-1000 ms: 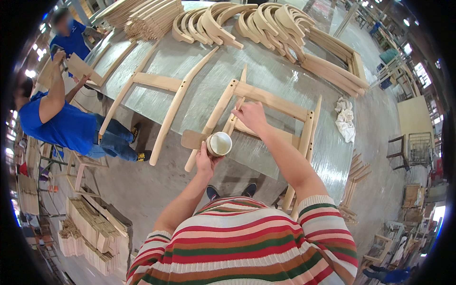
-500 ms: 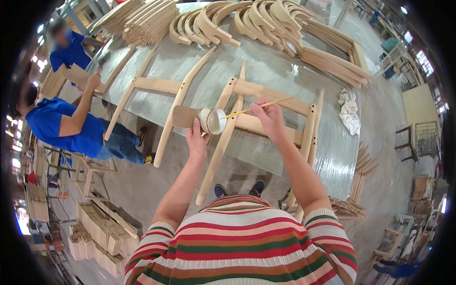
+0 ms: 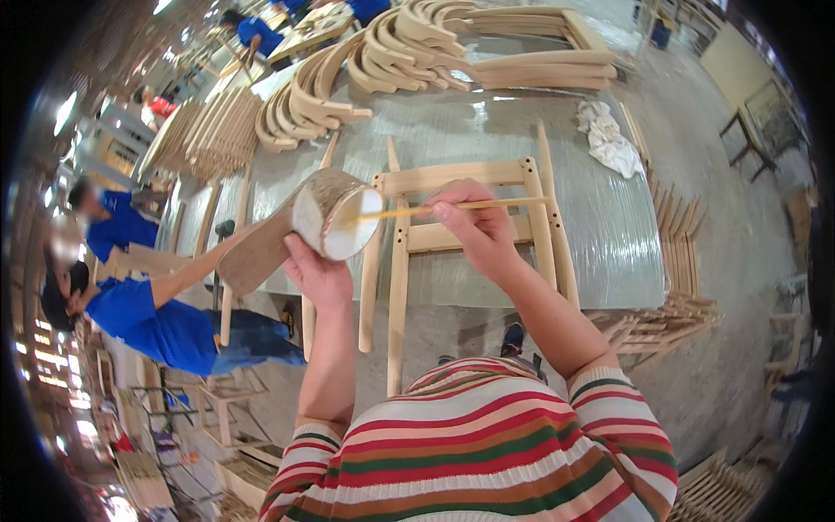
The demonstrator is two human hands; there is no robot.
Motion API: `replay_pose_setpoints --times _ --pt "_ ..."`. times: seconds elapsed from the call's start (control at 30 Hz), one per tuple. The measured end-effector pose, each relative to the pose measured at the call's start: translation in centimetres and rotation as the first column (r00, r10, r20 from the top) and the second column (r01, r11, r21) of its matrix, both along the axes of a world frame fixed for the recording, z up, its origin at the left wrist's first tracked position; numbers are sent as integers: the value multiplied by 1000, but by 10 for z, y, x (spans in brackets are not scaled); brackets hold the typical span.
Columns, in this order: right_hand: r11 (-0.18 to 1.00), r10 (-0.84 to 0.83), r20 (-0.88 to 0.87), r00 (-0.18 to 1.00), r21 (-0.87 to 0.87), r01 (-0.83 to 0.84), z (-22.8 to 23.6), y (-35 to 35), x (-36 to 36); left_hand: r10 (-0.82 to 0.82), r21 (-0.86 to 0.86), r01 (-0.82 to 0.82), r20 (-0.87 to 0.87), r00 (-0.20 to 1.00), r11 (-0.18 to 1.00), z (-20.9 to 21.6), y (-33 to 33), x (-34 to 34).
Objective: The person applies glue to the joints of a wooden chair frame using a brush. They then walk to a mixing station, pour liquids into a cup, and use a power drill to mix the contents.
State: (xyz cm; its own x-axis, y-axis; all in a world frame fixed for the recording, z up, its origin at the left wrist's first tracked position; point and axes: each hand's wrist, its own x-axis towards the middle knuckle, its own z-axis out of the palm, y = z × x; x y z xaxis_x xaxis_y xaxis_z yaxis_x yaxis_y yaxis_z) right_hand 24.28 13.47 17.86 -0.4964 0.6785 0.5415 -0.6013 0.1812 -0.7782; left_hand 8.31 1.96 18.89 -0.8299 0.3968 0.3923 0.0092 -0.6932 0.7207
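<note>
From my end I have both hands in view, each closed on something. My left grip [image 3: 320,274] is clasped from below around a round cup [image 3: 315,209], which it holds up near the surface [image 3: 609,226], tilted so its pale mouth faces right. A flat brown board [image 3: 258,252] runs down and left from the cup; I can't make out from here whether the two are joined or simply held together.

My right grip [image 3: 480,228] pinches a thin wooden stick [image 3: 515,203] between thumb and fingers. The stick lies nearly level across my view, its left end inside the cup's mouth and its other end pointing right, past the hand.

Beyond and beneath the stick I see a pale wooden chair frame [image 3: 417,180] with two crosspieces, resting on the surface, two of its legs reaching past the near edge. A crumpled white cloth [image 3: 609,139] lies to the right of it. Along the far side I have curved wooden pieces [image 3: 400,48] in rows, a pile of slats [image 3: 204,135] to their left and longer straight pieces [image 3: 544,70] to their right. A co-worker in a blue shirt [image 3: 165,326] is off to my left.
</note>
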Motion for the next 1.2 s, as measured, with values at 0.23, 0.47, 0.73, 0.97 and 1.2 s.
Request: replay_pose_setpoints --times 0.23,0.47,0.73,0.97,1.2 --pt "998 -15 -107 994 55 21 19 4 24 199 -129 -396 -701 685 909 1 -3 -2" --pt "983 -171 -184 968 38 181 15 6 44 -120 5 127 -294 948 992 19 18 27" --pt "977 -211 -198 957 -1 215 10 5 62 -100 4 108 -338 936 994 25 37 47" --pt "940 -332 -186 925 -145 308 2 13 75 -151 28 173 -363 919 985 11 66 66" --pt "893 -426 242 872 -44 449 -34 38 118 -400 -241 451 231 887 860 -45 107 102"
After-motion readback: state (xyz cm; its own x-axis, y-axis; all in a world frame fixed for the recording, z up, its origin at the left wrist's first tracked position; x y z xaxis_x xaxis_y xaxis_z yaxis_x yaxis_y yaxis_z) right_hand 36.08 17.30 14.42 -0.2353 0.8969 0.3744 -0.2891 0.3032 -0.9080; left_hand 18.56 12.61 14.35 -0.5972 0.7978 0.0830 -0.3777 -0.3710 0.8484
